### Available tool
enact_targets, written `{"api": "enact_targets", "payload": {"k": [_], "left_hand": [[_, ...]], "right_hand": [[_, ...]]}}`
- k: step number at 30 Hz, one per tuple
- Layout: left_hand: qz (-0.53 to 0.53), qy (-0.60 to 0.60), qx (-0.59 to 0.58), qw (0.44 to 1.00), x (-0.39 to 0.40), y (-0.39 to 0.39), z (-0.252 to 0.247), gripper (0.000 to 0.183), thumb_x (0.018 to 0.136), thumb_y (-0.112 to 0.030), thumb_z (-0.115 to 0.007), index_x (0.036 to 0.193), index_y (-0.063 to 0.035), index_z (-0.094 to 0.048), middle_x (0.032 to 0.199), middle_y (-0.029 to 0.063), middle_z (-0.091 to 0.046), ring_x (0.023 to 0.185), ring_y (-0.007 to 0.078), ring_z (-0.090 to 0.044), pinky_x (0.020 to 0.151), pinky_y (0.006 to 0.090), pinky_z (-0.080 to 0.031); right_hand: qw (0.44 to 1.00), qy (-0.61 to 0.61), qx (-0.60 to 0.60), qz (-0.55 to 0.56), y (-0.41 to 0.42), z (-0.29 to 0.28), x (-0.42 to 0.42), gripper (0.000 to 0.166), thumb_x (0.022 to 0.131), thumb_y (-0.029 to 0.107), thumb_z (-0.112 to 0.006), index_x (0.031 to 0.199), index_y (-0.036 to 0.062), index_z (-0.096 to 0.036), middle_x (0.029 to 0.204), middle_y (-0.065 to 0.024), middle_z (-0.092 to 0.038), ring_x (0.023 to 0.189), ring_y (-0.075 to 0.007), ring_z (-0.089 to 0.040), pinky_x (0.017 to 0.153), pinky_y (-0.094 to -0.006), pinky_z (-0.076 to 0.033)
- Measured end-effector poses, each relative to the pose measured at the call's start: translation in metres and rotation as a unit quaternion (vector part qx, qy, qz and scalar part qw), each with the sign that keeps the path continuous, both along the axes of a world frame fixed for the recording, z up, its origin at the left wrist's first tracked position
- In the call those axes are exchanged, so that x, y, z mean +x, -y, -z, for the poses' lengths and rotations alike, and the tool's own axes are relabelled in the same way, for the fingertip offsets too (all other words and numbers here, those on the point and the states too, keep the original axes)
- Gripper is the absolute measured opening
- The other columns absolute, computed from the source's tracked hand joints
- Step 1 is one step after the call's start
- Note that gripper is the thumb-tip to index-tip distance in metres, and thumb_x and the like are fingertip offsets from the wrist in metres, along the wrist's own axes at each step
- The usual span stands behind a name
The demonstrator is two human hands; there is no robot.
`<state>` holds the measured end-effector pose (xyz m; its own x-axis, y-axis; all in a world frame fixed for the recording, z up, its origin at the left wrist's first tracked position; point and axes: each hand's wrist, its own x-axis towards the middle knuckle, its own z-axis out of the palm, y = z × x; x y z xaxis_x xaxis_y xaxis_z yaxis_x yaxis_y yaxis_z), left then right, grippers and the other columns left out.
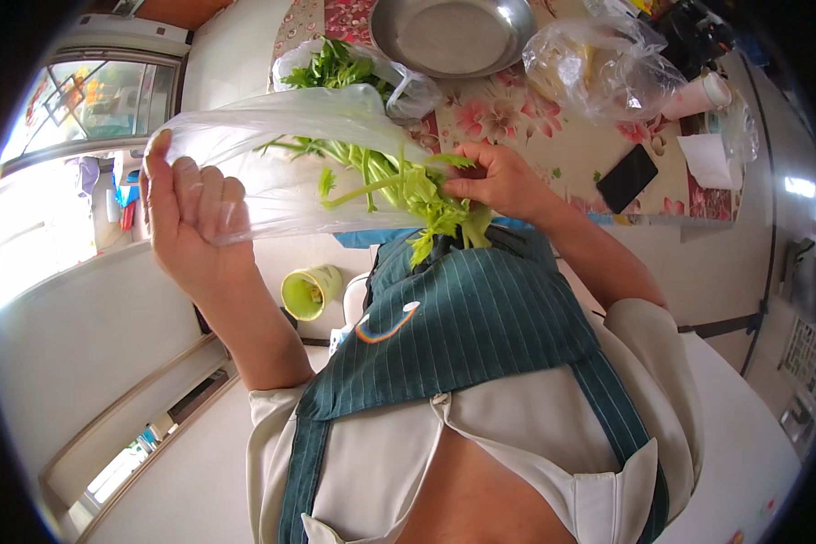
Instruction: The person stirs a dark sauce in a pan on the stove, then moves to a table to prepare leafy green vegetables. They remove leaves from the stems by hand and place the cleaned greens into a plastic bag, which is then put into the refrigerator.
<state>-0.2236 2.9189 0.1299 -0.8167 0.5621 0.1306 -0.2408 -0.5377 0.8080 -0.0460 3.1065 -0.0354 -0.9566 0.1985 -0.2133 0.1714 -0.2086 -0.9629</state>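
My left hand point(194, 211) grips one end of a clear plastic bag point(272, 126) and holds it up, stretched to the left. Inside and out of the bag's right end runs a bunch of celery point(381, 173), its leafy part point(442, 217) hanging over my apron. My right hand point(493, 178) pinches at that end, thumb and fingers closed by the leaves; whether it holds the bag's edge, the celery or both is partly hidden. Behind the bag, more leafy celery point(336, 68) lies in a white plastic bag point(415, 92) on the table.
A flowered tablecloth point(500, 119) covers the table. On it stand a metal pan point(452, 34), a clear bag point(598, 68) with yellowish contents, a pink cup point(697, 96), a black phone point(627, 178) and white paper point(707, 161). A yellow-green bin point(311, 291) stands below on the left.
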Motion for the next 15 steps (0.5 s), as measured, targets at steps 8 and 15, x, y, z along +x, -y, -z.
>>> {"api": "enact_targets", "payload": {"k": [8, 15], "left_hand": [[-0.105, -0.092, -0.135, 0.981, -0.048, 0.018, 0.014, 0.021, 0.091, -0.013, -0.052, 0.099, 0.0036, -0.061, 0.051, -0.0056, -0.034, 0.040, 0.0030, -0.023, 0.037, 0.0199, -0.018], [-0.181, -0.172, -0.388, 0.887, -0.071, 0.039, -0.011, 0.020, 0.088, -0.017, -0.057, 0.101, -0.0021, -0.064, 0.052, -0.0085, -0.034, 0.042, 0.0002, -0.028, 0.037, 0.0180, -0.019]], "right_hand": [[0.860, -0.057, 0.500, 0.086, -0.052, -0.052, -0.019, 0.013, 0.083, 0.008, -0.054, 0.093, 0.0001, -0.057, 0.063, -0.0115, -0.055, 0.061, -0.0089, -0.055, 0.057, -0.0279, -0.045], [0.887, -0.132, 0.441, 0.031, -0.078, -0.187, -0.031, 0.029, 0.079, -0.001, -0.045, 0.106, 0.0029, -0.056, 0.077, -0.0053, -0.061, 0.065, -0.0081, -0.057, 0.060, -0.0251, -0.046]]}}
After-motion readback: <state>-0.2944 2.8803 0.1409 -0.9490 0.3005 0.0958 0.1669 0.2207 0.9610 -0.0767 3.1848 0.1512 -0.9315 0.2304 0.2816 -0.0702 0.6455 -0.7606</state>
